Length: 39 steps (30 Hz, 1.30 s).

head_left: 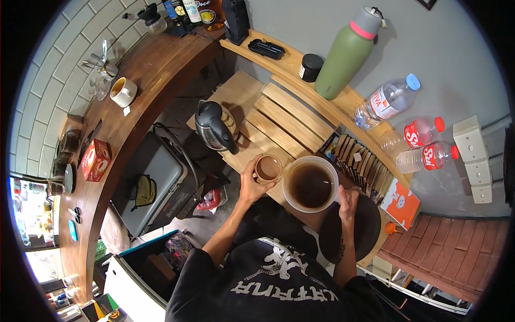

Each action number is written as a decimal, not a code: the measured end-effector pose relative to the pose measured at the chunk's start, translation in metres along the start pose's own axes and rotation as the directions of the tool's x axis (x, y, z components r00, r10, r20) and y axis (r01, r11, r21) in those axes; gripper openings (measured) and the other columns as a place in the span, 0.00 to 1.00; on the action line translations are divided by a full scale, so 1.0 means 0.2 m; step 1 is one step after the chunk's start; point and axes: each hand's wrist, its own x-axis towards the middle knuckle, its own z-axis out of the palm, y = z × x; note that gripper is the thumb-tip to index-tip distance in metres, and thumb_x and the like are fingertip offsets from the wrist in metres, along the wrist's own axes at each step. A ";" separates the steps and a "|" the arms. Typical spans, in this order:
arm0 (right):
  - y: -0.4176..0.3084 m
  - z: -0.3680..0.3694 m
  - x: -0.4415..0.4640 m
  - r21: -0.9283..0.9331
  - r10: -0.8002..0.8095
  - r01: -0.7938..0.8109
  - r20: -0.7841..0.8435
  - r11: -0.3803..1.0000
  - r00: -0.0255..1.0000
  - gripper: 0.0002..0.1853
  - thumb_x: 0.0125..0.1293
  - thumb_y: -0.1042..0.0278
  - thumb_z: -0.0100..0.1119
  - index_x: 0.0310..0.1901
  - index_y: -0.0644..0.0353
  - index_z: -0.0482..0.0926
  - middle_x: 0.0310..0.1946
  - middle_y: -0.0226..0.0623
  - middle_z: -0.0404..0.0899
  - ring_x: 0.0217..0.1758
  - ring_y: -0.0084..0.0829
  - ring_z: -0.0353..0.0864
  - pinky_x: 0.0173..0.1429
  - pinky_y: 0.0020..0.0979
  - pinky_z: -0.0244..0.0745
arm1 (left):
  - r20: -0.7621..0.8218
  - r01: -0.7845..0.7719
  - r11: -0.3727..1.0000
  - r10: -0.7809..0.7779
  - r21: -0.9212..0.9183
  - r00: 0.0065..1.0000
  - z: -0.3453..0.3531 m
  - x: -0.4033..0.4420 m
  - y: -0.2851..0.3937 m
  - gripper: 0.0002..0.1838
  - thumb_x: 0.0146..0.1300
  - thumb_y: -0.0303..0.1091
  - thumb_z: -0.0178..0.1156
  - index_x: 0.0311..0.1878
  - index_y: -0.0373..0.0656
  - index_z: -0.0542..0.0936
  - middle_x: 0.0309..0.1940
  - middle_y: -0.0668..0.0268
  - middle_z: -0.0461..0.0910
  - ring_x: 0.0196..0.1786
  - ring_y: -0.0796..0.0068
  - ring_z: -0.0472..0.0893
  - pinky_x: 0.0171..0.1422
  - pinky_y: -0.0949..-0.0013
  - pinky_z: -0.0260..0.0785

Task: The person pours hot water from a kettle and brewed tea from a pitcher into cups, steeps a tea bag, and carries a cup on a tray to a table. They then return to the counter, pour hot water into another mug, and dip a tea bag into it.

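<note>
My left hand (pixel 252 187) is closed around a small brown cup (pixel 268 167) with a milky brown drink in it. Just right of the cup is a wide, pale plastic container (pixel 285 188) of dark brown liquid. My right hand (pixel 347 204) is closed at the container's right side; whether it grips a handle there is hidden. Both vessels are upright, close together above the front of the slatted wooden table (pixel 292 121). Beyond the cup, an electric kettle (pixel 214 126) with a black lid and handle stands on the table's left part.
A wall shelf holds a green bottle (pixel 345 59), a black jar (pixel 310 67) and several plastic bottles (pixel 391 99). Books (pixel 359 161) line the right side, near a round black seat (pixel 365 225). A curved wooden counter (pixel 155 75) at left carries a white mug (pixel 123 92) and a red box (pixel 97 160).
</note>
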 end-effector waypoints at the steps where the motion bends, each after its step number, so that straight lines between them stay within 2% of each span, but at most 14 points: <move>1: -0.02 0.01 0.02 -0.026 0.003 -0.002 0.037 1.000 0.999 0.26 0.71 0.57 0.56 0.20 0.71 0.71 0.13 0.31 0.66 0.20 0.23 0.63 0.28 0.35 0.58 | -0.003 -0.005 1.000 0.005 0.001 1.000 -0.01 0.01 -0.02 0.48 0.40 0.33 0.83 0.67 0.37 0.70 0.57 0.56 0.81 0.58 0.67 0.82 0.61 0.61 0.78; 3: -0.07 0.04 0.04 -0.044 0.013 -0.011 0.047 0.999 0.999 0.26 0.71 0.58 0.56 0.20 0.71 0.71 0.13 0.31 0.65 0.21 0.22 0.63 0.27 0.35 0.57 | -0.008 -0.008 1.000 0.008 0.001 1.000 -0.02 0.02 -0.04 0.48 0.40 0.33 0.83 0.67 0.37 0.70 0.57 0.57 0.81 0.58 0.67 0.82 0.61 0.61 0.79; 6: -0.18 0.11 0.08 -0.061 0.008 -0.005 0.060 0.998 0.998 0.26 0.71 0.58 0.56 0.20 0.70 0.70 0.13 0.32 0.63 0.21 0.21 0.62 0.27 0.35 0.56 | 0.013 0.072 0.997 -0.072 -0.039 0.997 -0.05 0.03 -0.06 0.48 0.39 0.30 0.82 0.68 0.37 0.70 0.57 0.56 0.81 0.58 0.66 0.82 0.61 0.61 0.78; 8: -0.18 0.14 0.10 -0.062 -0.007 0.010 0.061 0.998 0.998 0.26 0.71 0.58 0.56 0.19 0.70 0.70 0.13 0.31 0.62 0.21 0.20 0.62 0.27 0.35 0.55 | 0.000 -0.003 0.999 0.003 -0.046 1.000 -0.07 0.03 -0.07 0.48 0.38 0.27 0.81 0.68 0.37 0.70 0.57 0.55 0.81 0.59 0.65 0.82 0.63 0.62 0.77; 11: -0.14 0.16 0.10 -0.084 0.051 -0.044 0.087 0.996 0.995 0.26 0.71 0.58 0.57 0.19 0.69 0.69 0.13 0.30 0.61 0.20 0.21 0.61 0.26 0.35 0.55 | -0.001 -0.036 0.998 0.036 -0.047 0.999 -0.07 0.03 -0.15 0.49 0.39 0.30 0.83 0.68 0.37 0.70 0.60 0.55 0.78 0.61 0.63 0.81 0.59 0.59 0.80; 13: -0.14 0.18 0.11 -0.143 0.065 -0.048 0.117 0.989 0.991 0.27 0.70 0.57 0.58 0.18 0.69 0.69 0.12 0.31 0.60 0.19 0.21 0.60 0.25 0.36 0.55 | -0.003 -0.015 0.999 0.015 -0.047 1.000 -0.09 0.03 -0.14 0.49 0.38 0.28 0.82 0.68 0.37 0.70 0.60 0.55 0.79 0.61 0.63 0.81 0.60 0.60 0.79; 17: -0.18 0.23 0.14 -0.150 0.034 -0.016 0.122 0.989 0.992 0.27 0.70 0.56 0.58 0.17 0.69 0.70 0.11 0.33 0.59 0.18 0.22 0.59 0.24 0.36 0.55 | -0.012 -0.008 0.999 0.008 -0.040 1.000 -0.10 0.03 -0.16 0.48 0.37 0.25 0.80 0.67 0.36 0.71 0.59 0.53 0.80 0.61 0.62 0.81 0.63 0.61 0.76; 23: -0.24 0.29 0.16 -0.251 -0.030 0.062 0.130 0.966 0.991 0.27 0.69 0.55 0.58 0.17 0.69 0.75 0.10 0.41 0.65 0.15 0.29 0.65 0.25 0.38 0.59 | -0.047 -0.053 0.999 0.053 -0.004 0.997 -0.12 0.03 -0.22 0.47 0.39 0.28 0.81 0.67 0.36 0.71 0.56 0.53 0.82 0.59 0.64 0.82 0.64 0.61 0.75; 25: -0.26 0.30 0.17 -0.281 0.005 0.040 0.156 0.959 0.988 0.27 0.69 0.54 0.59 0.19 0.69 0.78 0.10 0.46 0.69 0.14 0.36 0.72 0.25 0.39 0.62 | -0.050 -0.047 0.999 0.047 0.000 0.998 -0.13 0.03 -0.23 0.47 0.39 0.28 0.81 0.67 0.36 0.71 0.56 0.53 0.81 0.60 0.64 0.82 0.64 0.61 0.75; 26: -0.26 0.31 0.17 -0.281 0.004 0.041 0.158 0.959 0.987 0.27 0.69 0.54 0.59 0.19 0.69 0.78 0.10 0.46 0.69 0.14 0.36 0.72 0.25 0.39 0.62 | -0.052 -0.043 0.999 0.043 0.002 0.998 -0.14 0.03 -0.24 0.47 0.39 0.28 0.81 0.67 0.36 0.71 0.57 0.53 0.81 0.60 0.64 0.82 0.64 0.61 0.74; 28: -0.27 0.32 0.18 -0.333 0.001 0.054 0.163 0.941 0.987 0.27 0.69 0.52 0.59 0.20 0.69 0.80 0.12 0.50 0.73 0.17 0.44 0.77 0.26 0.40 0.65 | -0.053 -0.037 0.999 0.037 -0.005 0.998 -0.14 0.03 -0.25 0.47 0.39 0.29 0.81 0.67 0.36 0.71 0.57 0.53 0.81 0.60 0.64 0.81 0.65 0.61 0.74; 31: -0.26 0.34 0.19 -0.347 -0.013 0.071 0.167 0.935 0.986 0.28 0.68 0.51 0.60 0.20 0.70 0.81 0.14 0.54 0.75 0.20 0.49 0.80 0.28 0.42 0.68 | -0.056 -0.014 0.999 0.013 -0.032 0.998 -0.15 0.03 -0.25 0.48 0.38 0.28 0.81 0.67 0.35 0.71 0.58 0.52 0.80 0.61 0.63 0.81 0.65 0.61 0.74; 39: -0.29 0.39 0.20 -0.383 -0.009 0.073 0.168 0.921 0.986 0.28 0.67 0.50 0.61 0.20 0.70 0.81 0.15 0.57 0.75 0.21 0.54 0.80 0.29 0.45 0.69 | -0.069 0.009 0.998 -0.014 -0.065 0.998 -0.15 0.02 -0.30 0.48 0.39 0.28 0.82 0.67 0.35 0.71 0.60 0.52 0.79 0.62 0.62 0.80 0.64 0.60 0.75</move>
